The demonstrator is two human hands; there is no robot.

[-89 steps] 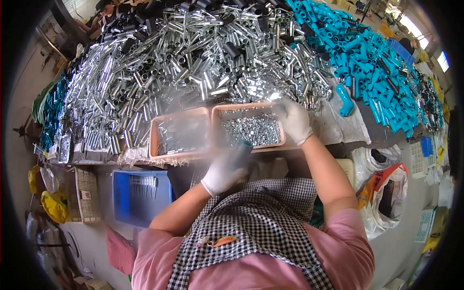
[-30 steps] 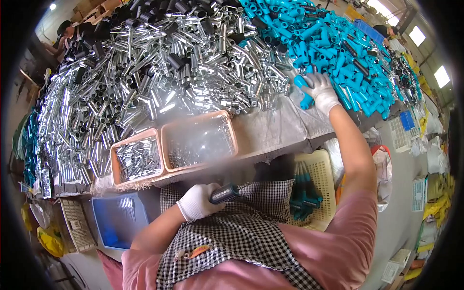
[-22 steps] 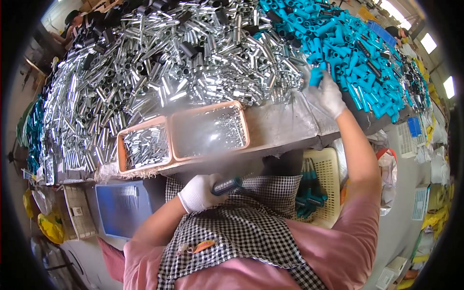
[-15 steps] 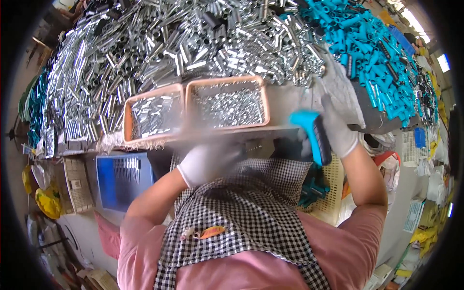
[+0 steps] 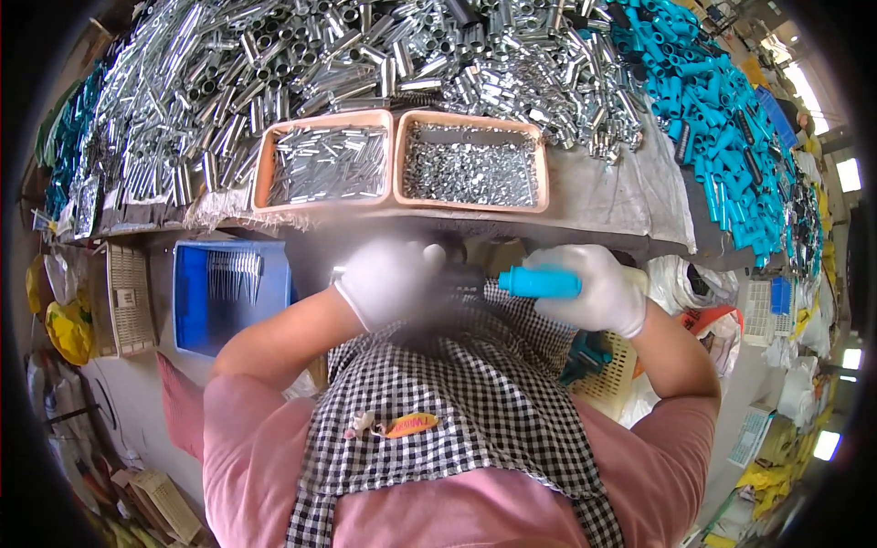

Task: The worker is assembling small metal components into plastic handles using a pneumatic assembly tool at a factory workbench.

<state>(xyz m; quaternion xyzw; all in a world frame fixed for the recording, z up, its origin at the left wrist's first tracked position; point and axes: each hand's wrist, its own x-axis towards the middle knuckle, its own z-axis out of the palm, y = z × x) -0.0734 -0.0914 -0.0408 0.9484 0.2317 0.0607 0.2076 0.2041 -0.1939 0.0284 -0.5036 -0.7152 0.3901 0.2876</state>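
My right hand, in a white glove, is closed round a teal plastic handle. The handle's narrow end points left, toward my other hand. The black grip seen on it before is now hidden. My left hand, gloved too and smeared by motion, is curled in front of my apron. A small silver end shows at its left side, and a dark blur lies off its fingers; what it holds I cannot make out. Beyond the hands, two orange trays stand at the table edge: the left tray holds metal pins, the right tray small metal pieces.
A large heap of silver metal tubes covers the table behind the trays. Teal plastic parts are piled at the right. Below the table edge are a blue bin on the left and a cream basket with teal pieces on the right.
My right hand has come left and inward; the teal handle has turned from upright to nearly level. My left hand stays in front of the apron, and the view has shifted slightly.
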